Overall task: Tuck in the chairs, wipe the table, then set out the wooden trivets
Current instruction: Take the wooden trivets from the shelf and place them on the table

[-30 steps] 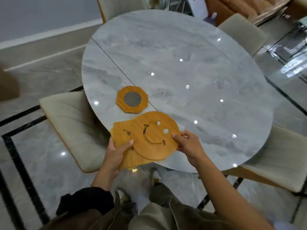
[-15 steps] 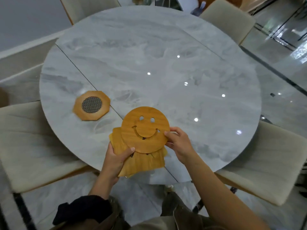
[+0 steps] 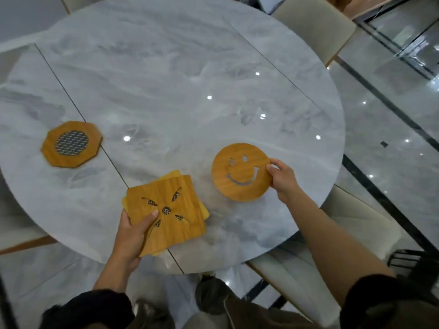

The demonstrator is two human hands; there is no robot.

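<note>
A round grey marble table (image 3: 178,79) fills the view. An octagonal wooden trivet (image 3: 71,144) with a mesh centre lies flat at its left. My left hand (image 3: 133,233) grips a small stack of square wooden trivets (image 3: 171,210) over the near table edge; the top one has leaf-shaped cut-outs. My right hand (image 3: 282,179) pinches the right rim of a round smiley-face trivet (image 3: 241,172), which sits low over or on the tabletop to the right of the stack; I cannot tell if it touches.
Cream upholstered chairs stand around the table: one at the far right (image 3: 311,22), one at the near right (image 3: 351,238), one at the left (image 3: 16,231). The glossy tiled floor (image 3: 392,115) has dark inlay lines. My legs and shoes show below the table edge.
My right hand has taken the smiley-face trivet off the stack and carried it to the right. The square leaf-cut trivet is now uncovered on top of the stack. The view shifted rightward.
</note>
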